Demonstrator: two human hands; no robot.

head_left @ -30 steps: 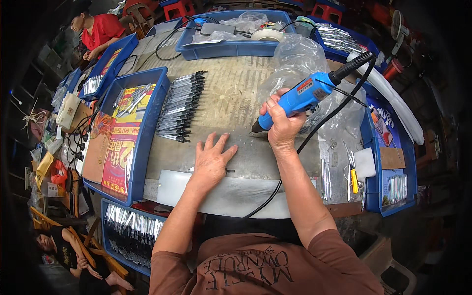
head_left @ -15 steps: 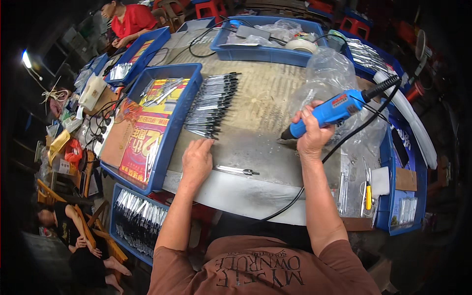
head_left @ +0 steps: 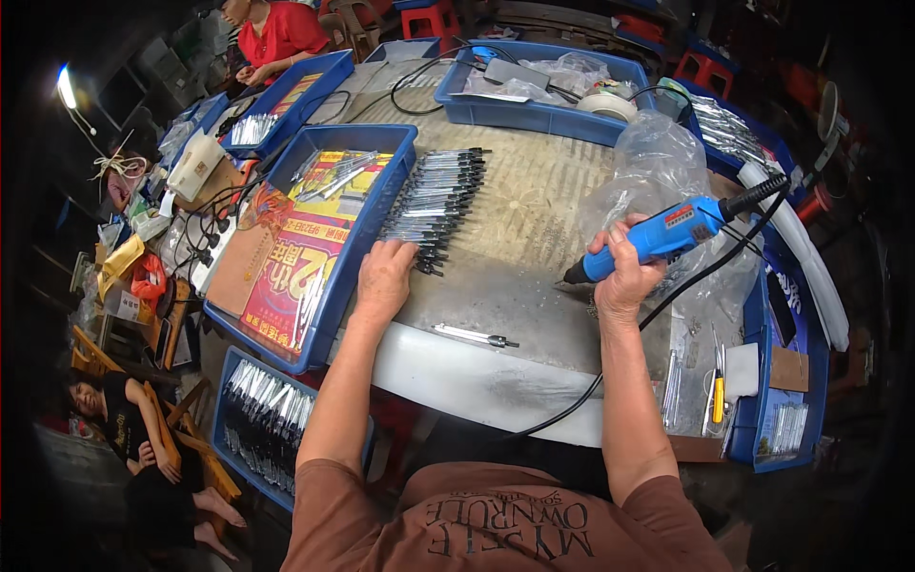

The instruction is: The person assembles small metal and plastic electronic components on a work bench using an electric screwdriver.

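My right hand (head_left: 629,281) is wrapped round a blue electric screwdriver (head_left: 672,232), its dark tip tilted down to the left, close to the table. A black coiled cord runs from its rear end. My left hand (head_left: 386,278) lies at the near end of a row of silver-and-black pens (head_left: 438,200), fingers stretched over the left ends of the nearest ones. Its fingertips are partly hidden, but it does not appear to hold anything. One separate pen (head_left: 476,336) rests on the table between my arms, near the front edge.
Left of the pens stands a blue tray (head_left: 405,157) with printed sheets and pens. Below it is a bin of pens (head_left: 272,419). At the back, a blue tray (head_left: 515,112) holds plastic bags and tape. A yellow-handled tool (head_left: 718,398) lies right. Two other people sit at the left.
My left hand has moved forward onto the nearest pens, covering their left ends. The whole view has shifted slightly. My right hand still holds the screwdriver low over the table.
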